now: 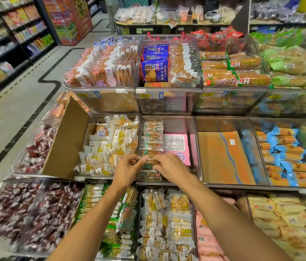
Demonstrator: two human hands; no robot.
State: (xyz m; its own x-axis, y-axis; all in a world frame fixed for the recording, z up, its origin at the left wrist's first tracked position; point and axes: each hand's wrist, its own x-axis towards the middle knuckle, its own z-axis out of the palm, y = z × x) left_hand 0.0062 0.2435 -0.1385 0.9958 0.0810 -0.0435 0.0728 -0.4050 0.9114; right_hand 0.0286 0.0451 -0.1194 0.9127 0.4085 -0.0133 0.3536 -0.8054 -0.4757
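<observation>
- The left hand [129,167] and the right hand [171,169] meet over a clear bin [193,140] in the middle row of the display.
- Both hands pinch one snack packet [149,163] with curled fingers, each hand at one end of it.
- The snack packet sits at the near end of a row of packets [152,136], along the left wall of the bin.
- A pink box [176,146] lies just beside this row, on its right.
- The next bin on the left holds white biscuit packs [110,146].
</observation>
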